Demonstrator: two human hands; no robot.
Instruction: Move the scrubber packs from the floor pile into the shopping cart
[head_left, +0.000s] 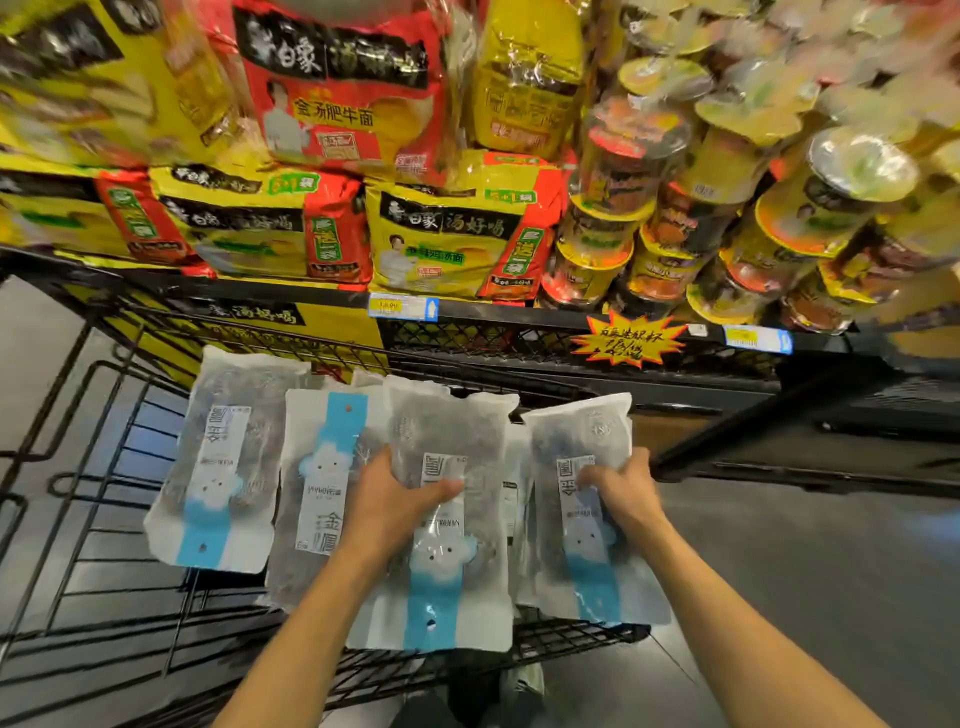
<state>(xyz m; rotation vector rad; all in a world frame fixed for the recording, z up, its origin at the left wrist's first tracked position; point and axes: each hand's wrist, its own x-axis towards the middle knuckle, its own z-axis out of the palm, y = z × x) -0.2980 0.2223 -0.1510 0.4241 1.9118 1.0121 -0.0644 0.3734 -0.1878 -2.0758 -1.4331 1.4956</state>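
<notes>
Packs reach the cart, both hands full

Scrubber packs lie side by side across the black wire shopping cart (78, 467), their long axes running away from the person toward the shelf of noodle packs (447, 234). The left hand (395, 499) curls round the edge of the centre pack (447, 545), thumb on its face. The right hand (621, 493) grips the right pack (582, 519) near its middle, fingers bent over its label. 2 more packs, the far-left pack (218, 467) and the second pack (317, 483), rest untouched to the left, nearer the left hand. Each held pack sits directly under its own hand, so the likely next move is simply letting go. No floor pile is in view.
</notes>
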